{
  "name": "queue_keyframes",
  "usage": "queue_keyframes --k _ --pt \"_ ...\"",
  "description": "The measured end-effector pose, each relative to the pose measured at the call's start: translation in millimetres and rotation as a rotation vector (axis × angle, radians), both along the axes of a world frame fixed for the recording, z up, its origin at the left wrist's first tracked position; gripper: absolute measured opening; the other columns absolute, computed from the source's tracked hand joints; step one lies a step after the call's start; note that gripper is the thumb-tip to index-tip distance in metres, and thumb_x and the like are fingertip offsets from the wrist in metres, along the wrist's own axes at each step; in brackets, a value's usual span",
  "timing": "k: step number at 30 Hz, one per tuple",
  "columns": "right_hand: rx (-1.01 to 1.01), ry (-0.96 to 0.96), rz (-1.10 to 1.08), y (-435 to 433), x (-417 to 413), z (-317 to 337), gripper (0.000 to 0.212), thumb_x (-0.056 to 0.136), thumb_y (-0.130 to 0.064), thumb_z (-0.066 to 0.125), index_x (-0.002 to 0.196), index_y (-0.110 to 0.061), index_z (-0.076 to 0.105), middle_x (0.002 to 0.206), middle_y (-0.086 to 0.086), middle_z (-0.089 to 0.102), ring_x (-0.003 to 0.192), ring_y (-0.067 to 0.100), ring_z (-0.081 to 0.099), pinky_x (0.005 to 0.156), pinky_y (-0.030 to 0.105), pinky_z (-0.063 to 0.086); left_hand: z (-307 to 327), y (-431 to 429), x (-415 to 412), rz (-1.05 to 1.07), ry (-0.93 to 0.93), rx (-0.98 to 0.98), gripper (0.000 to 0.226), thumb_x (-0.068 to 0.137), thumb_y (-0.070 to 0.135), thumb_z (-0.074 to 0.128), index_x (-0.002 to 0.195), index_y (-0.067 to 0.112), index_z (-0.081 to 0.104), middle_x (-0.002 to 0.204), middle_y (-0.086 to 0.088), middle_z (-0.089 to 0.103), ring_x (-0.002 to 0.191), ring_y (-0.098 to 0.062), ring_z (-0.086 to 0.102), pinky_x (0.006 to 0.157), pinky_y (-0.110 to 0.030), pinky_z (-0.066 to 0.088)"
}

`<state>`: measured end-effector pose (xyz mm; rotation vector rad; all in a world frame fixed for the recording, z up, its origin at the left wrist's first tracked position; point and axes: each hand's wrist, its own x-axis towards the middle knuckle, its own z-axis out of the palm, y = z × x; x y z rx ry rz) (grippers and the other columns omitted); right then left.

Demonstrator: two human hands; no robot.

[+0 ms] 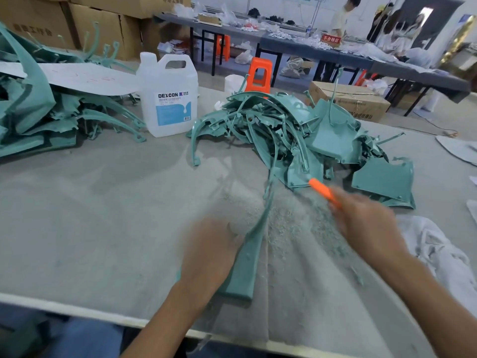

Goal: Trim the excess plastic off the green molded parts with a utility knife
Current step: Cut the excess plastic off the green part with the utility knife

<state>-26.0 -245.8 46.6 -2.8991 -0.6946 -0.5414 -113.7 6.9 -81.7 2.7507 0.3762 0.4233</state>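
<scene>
My left hand holds a long curved green molded part against the grey table cover near the front edge; the part's thin end arcs up toward the pile. My right hand grips an orange utility knife, its tip pointing up-left, to the right of the part and apart from it. Both hands are motion-blurred. A heap of green molded parts lies behind the hands at centre right. Green shavings are scattered between the hands.
A second stack of green parts sits at far left under a white sheet. A white DEXCON jug stands at centre back. White cloth lies at right. Cardboard boxes, an orange stool and people at tables lie beyond.
</scene>
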Motion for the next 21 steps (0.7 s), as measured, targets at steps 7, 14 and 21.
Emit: queue_keyframes --k 7,14,21 --pt "0.086 -0.001 0.203 2 -33 11 0.029 0.091 -0.029 0.065 0.119 -0.023 0.070 0.067 0.000 0.060 0.051 0.024 0.057 0.044 0.033 0.045 -1 -2 0 0.010 -0.003 0.003 0.053 0.095 0.064 0.036 0.131 0.028 0.051 0.116 0.002 0.055 0.106 -0.020 0.045 0.093 -0.033 0.040" --pt "0.018 0.285 0.278 21 -58 -32 0.031 0.098 -0.042 0.055 0.127 -0.037 0.061 0.081 -0.005 0.062 0.071 0.022 0.063 0.063 0.036 0.051 0 -2 -1 0.015 -0.020 -0.008 0.052 0.094 0.063 0.037 0.127 0.026 0.056 0.110 0.000 0.056 0.102 -0.023 0.047 0.090 -0.036 0.041" --pt "-0.144 0.048 0.128 19 1 11 0.039 0.101 -0.042 0.047 0.135 -0.025 0.057 0.088 -0.001 0.065 0.070 0.026 0.065 0.061 0.039 0.055 -2 -1 0 -0.003 -0.016 -0.024 0.052 0.094 0.065 0.037 0.127 0.029 0.052 0.113 0.003 0.055 0.103 -0.018 0.044 0.090 -0.032 0.040"
